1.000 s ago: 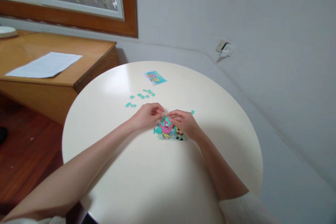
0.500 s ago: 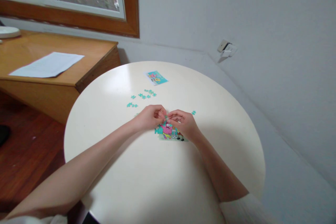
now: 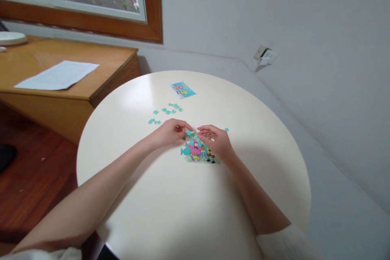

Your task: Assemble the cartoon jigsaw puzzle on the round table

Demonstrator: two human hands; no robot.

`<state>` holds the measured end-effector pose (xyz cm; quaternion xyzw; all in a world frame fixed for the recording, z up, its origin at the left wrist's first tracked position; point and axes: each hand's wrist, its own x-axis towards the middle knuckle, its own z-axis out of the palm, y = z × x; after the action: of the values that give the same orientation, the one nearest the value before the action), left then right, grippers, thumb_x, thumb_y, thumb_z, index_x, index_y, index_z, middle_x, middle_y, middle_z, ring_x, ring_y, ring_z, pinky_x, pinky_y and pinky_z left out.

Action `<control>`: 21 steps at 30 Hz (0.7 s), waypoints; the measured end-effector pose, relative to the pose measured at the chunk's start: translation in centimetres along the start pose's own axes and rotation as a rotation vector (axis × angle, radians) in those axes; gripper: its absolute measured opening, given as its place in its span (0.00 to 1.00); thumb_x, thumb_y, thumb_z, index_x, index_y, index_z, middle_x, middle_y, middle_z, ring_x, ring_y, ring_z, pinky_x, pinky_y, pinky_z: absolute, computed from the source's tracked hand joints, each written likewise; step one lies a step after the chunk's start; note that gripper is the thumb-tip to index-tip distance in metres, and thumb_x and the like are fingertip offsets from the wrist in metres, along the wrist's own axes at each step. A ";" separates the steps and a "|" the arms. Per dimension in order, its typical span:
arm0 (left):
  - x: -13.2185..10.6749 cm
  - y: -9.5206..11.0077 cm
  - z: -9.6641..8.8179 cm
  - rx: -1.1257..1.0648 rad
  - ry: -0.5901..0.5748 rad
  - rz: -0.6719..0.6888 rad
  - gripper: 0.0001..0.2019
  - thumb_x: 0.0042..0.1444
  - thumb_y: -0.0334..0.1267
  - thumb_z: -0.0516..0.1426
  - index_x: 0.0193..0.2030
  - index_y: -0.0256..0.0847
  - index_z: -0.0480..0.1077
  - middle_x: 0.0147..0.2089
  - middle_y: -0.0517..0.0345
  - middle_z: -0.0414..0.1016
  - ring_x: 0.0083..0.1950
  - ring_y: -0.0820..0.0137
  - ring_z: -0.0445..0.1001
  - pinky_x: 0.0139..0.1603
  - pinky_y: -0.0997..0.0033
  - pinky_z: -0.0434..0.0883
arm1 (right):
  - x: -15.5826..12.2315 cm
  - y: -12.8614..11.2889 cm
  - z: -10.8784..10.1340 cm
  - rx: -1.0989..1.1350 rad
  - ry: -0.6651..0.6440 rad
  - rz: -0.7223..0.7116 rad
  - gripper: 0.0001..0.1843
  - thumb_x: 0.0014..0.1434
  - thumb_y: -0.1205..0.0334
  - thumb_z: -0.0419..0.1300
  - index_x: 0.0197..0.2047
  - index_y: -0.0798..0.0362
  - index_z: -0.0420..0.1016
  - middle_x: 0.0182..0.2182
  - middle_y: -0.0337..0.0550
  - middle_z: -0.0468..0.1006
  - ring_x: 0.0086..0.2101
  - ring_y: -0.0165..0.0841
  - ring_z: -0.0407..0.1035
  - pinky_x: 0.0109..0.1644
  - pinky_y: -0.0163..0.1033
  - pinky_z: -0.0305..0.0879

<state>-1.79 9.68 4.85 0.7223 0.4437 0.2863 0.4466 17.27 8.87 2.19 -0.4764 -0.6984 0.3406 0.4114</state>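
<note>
A partly assembled jigsaw puzzle (image 3: 195, 152) with a pink starfish figure and other cartoon characters lies flat on the round white table. At its upper left edge, my left hand (image 3: 172, 132) pinches a teal puzzle piece (image 3: 189, 133) between thumb and fingers. My right hand (image 3: 217, 140) hovers over the puzzle's upper right part and hides some of it. Its fingers are curved, with thumb and index tips a little apart and nothing visible between them. A loose piece (image 3: 226, 129) lies just beyond the right hand.
Several loose teal pieces (image 3: 168, 111) are scattered beyond my left hand. A small picture card (image 3: 183, 89) with a similar cartoon scene lies toward the table's far edge. To the left stands a wooden desk (image 3: 117, 59) with white paper (image 3: 59, 75). A wall (image 3: 289, 89) borders the right side.
My hands, close together at the puzzle's top edge before, have drawn slightly apart. The teal piece in my left hand now shows more clearly. The view has shifted a little.
</note>
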 end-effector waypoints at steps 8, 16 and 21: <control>0.2 -0.9 -0.5 0.038 -0.009 -0.070 0.02 0.41 0.29 0.53 0.25 0.36 0.66 0.22 0.62 0.68 0.23 0.77 0.65 0.24 0.79 0.62 | -0.1 0.5 0.3 -0.103 -0.049 -0.047 0.09 0.47 0.62 0.57 0.33 0.53 0.75 0.25 0.41 0.77 0.28 0.31 0.70 0.31 0.35 0.64; -0.1 -0.4 -0.4 0.119 -0.045 -0.154 0.01 0.39 0.30 0.54 0.22 0.37 0.65 0.19 0.62 0.69 0.21 0.76 0.66 0.21 0.79 0.60 | -0.1 0.7 0.3 -0.158 -0.093 -0.095 0.08 0.49 0.62 0.58 0.32 0.53 0.75 0.25 0.41 0.76 0.27 0.30 0.69 0.34 0.36 0.64; -0.1 -0.4 -0.5 0.164 -0.043 -0.168 0.01 0.39 0.31 0.54 0.21 0.36 0.67 0.20 0.62 0.70 0.22 0.76 0.65 0.21 0.79 0.59 | -0.2 0.7 0.3 -0.183 -0.112 -0.111 0.08 0.49 0.62 0.57 0.33 0.53 0.75 0.24 0.40 0.76 0.26 0.30 0.69 0.34 0.35 0.65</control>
<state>-2.36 9.85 4.67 0.7225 0.5150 0.1952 0.4179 17.29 8.86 1.38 -0.4526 -0.7738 0.2784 0.3448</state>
